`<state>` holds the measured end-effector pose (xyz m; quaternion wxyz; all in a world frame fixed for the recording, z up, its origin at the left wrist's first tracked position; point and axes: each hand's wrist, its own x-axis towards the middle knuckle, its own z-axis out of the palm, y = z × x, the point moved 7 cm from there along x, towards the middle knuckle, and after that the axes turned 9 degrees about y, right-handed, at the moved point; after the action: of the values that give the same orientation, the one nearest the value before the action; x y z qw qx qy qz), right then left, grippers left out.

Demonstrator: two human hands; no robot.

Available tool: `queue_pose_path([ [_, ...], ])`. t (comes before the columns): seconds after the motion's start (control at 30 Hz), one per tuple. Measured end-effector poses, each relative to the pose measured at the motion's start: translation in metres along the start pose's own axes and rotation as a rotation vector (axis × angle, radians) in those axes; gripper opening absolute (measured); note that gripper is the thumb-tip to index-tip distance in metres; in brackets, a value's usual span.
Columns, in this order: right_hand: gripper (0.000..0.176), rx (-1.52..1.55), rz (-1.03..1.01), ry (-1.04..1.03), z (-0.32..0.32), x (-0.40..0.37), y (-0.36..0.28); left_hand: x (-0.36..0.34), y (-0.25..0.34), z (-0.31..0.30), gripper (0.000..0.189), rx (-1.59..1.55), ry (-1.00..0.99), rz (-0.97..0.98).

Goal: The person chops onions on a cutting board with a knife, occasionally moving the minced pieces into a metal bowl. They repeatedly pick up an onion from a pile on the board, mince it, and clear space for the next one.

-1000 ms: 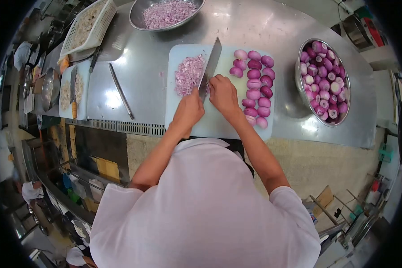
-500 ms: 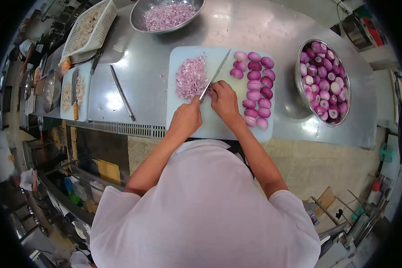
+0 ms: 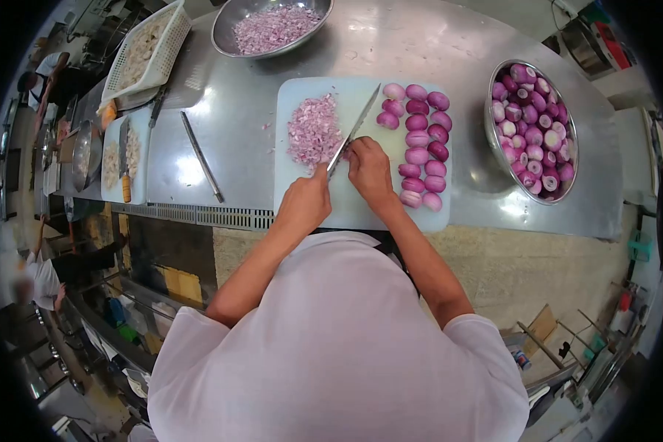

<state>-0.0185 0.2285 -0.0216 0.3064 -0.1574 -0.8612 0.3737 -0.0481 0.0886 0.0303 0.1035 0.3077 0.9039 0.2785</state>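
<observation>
My left hand (image 3: 306, 199) is wrapped around the handle of a kitchen knife (image 3: 362, 120), whose long blade points up and to the right across the white cutting board (image 3: 346, 215). Beside the blade, my right hand (image 3: 370, 171) has its fingers curled down on a red onion piece, mostly hidden under the fingertips. Left of the knife lies a heap of chopped red onion (image 3: 314, 132). Peeled purple onion halves (image 3: 417, 138) stand in rows along the board's right side.
A metal bowl of whole peeled onions (image 3: 534, 136) stands at right. Another bowl (image 3: 228, 33) at the back holds chopped onion. To the left are a metal rod (image 3: 201, 157), a second board (image 3: 140, 177) with a cleaver, and a white basket (image 3: 169, 55). Other people (image 3: 44, 280) are at far left.
My left hand and the knife have shifted only slightly against the board. My right hand keeps its place. At far left, a person has come further into view.
</observation>
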Motion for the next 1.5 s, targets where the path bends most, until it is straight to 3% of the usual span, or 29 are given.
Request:
queue_pose_path([
  [0.1,0.006,0.034,-0.053,0.076,-0.007,0.001,-0.008,0.006,-0.001,0.013,0.022,0.064,0.009,0.06],
  [0.17,0.006,0.015,-0.053,0.05,-0.006,0.0,-0.003,0.002,0.015,-0.013,0.023,0.014,-0.02,0.007],
  [0.3,0.005,0.042,-0.042,0.056,-0.004,-0.001,-0.005,-0.001,0.0,0.008,0.021,0.022,-0.033,-0.052],
  [0.4,0.006,0.025,-0.064,0.054,-0.005,-0.002,-0.002,0.009,0.002,0.01,0.02,0.02,0.003,0.046],
  [0.47,0.007,0.033,-0.052,0.048,-0.003,-0.004,0.001,-0.002,0.011,-0.008,0.03,0.017,-0.019,-0.003],
  [0.6,0.007,0.054,-0.07,0.069,-0.002,-0.005,0.001,0.002,-0.004,0.019,0.032,0.082,-0.068,-0.014],
  [0.7,0.006,0.036,-0.054,0.056,-0.004,-0.004,0.001,0.005,0.004,0.007,0.03,0.052,-0.037,-0.009],
  [0.77,0.005,0.052,-0.041,0.068,-0.002,-0.003,0.002,-0.002,0.007,0.002,0.015,-0.028,0.021,0.026],
  [0.87,0.004,0.051,-0.023,0.062,-0.004,-0.009,0.001,0.007,-0.004,0.026,0.013,0.002,0.016,0.081],
  [1.0,0.005,0.028,-0.029,0.048,-0.006,-0.005,0.002,0.0,0.016,-0.006,0.013,0.02,0.013,0.016],
  [1.1,0.004,0.04,-0.039,0.063,-0.007,-0.005,-0.002,0.007,0.001,0.019,0.019,0.044,-0.008,0.015],
  [1.23,0.004,0.016,-0.052,0.033,-0.008,-0.007,-0.004,0.007,0.009,-0.01,0.023,0.003,-0.012,-0.054],
  [1.5,0.011,0.043,0.09,-0.004,0.001,-0.001,0.002,0.003,-0.01,-0.004,0.024,0.014,0.049,-0.059],
])
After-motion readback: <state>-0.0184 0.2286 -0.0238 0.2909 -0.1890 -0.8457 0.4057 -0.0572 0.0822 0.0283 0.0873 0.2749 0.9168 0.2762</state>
